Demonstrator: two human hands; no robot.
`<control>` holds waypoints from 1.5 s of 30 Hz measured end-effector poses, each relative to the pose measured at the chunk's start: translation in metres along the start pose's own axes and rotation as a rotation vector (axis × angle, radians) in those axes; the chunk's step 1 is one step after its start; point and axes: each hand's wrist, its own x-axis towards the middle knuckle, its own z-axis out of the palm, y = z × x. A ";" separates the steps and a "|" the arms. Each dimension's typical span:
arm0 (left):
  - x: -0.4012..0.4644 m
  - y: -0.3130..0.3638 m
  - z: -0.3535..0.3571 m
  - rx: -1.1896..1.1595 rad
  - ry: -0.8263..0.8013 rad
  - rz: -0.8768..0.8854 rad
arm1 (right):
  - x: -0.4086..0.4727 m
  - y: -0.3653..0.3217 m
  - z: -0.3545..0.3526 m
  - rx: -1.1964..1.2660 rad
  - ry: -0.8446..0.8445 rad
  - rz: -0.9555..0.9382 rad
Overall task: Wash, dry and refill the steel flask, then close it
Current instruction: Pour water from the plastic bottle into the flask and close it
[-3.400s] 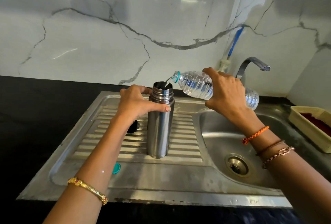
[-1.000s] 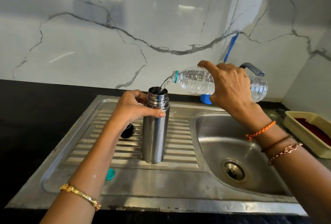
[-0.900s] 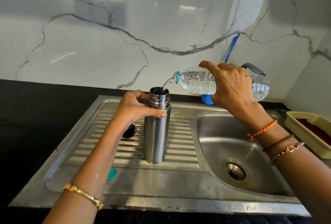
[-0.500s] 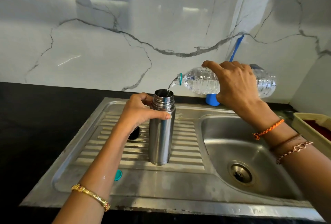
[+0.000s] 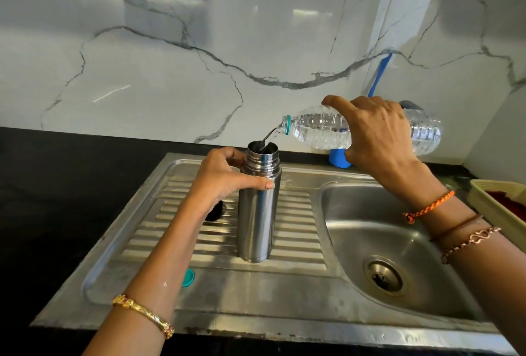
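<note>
Head view, bottle tipped flatter than before, pouring into flask

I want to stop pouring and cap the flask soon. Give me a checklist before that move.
1. Steel flask upright on the drainboard: ok.
2. Left hand grips the flask: ok.
3. Right hand grips the water bottle: ok.
4. Stream lands inside the mouth: ok.
5. Fill level: cannot tell.
6. Black cap within reach, behind the left hand: ok, though partly hidden.
</note>
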 end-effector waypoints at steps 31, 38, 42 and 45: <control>0.004 0.000 -0.002 0.013 -0.004 0.010 | 0.004 0.009 -0.001 0.014 0.053 -0.010; 0.005 0.000 -0.002 0.025 -0.004 0.007 | 0.003 0.009 -0.001 0.001 0.040 -0.015; 0.005 -0.002 -0.002 0.028 -0.012 0.007 | 0.003 0.009 0.000 -0.025 0.041 -0.019; 0.005 -0.002 -0.002 0.029 0.006 0.007 | 0.003 0.009 0.000 -0.039 0.066 -0.023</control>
